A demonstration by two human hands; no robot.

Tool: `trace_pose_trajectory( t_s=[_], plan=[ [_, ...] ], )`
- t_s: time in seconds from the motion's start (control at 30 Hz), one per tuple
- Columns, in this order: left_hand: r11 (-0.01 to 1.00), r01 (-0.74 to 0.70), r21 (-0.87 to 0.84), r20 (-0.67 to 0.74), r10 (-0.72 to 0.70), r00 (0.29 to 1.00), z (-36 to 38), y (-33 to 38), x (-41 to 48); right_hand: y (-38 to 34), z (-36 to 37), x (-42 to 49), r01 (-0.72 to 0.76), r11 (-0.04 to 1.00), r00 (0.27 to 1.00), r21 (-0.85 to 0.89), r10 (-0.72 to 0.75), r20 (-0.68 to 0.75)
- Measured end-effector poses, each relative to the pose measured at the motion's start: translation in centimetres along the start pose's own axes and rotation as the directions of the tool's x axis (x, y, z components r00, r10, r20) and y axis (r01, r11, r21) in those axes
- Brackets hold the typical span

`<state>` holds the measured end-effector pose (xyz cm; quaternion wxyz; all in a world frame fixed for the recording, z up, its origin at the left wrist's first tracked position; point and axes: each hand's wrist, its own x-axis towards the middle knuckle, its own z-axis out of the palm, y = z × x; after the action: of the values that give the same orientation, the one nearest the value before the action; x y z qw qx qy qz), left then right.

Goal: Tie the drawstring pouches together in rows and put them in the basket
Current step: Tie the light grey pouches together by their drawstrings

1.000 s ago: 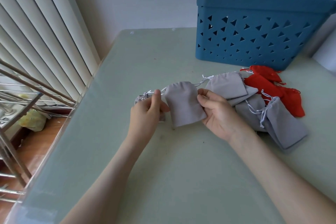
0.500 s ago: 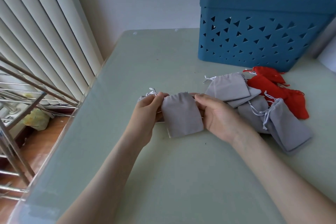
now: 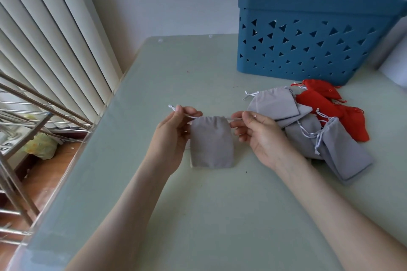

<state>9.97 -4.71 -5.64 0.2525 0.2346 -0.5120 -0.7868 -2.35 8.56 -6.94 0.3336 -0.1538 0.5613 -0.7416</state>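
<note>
Vertical blinds and a metal rack fill the left of the frame, beside a pale green table. At centre right, a loose heap of grey pouches overlaps red pouches, just in front of a blue basket at upper right; its inside is hidden. At the centre, one grey pouch has its long axis running up and down the frame, gathered mouth at the top. The left hand pinches its left drawstring; the right hand pinches the right cord.
</note>
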Motion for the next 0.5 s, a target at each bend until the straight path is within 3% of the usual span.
trace_pose_trajectory(
  t_s=[0.13,0.3,0.4,0.5],
  plan=[
    [0.999,0.005,-0.049,-0.071,-0.009,0.997,-0.7,0.3,0.3,-0.3,-0.3,0.2,0.114,0.993,0.983,-0.027,-0.117,-0.138],
    [0.992,0.119,-0.031,-0.089,-0.122,0.989,-0.5,-0.5,0.4,-0.1,-0.2,0.0,0.147,0.987,0.950,-0.071,-0.161,-0.267],
    [0.976,0.213,-0.052,-0.028,-0.215,0.976,-0.4,-0.7,0.4,-0.1,-0.1,-0.1,0.181,0.979,0.947,-0.093,-0.199,-0.253],
    [0.929,0.369,-0.044,0.100,-0.363,0.926,-0.1,-0.7,0.1,-0.7,-0.4,0.0,0.149,0.989,0.982,-0.018,-0.150,-0.117]
  ],
)
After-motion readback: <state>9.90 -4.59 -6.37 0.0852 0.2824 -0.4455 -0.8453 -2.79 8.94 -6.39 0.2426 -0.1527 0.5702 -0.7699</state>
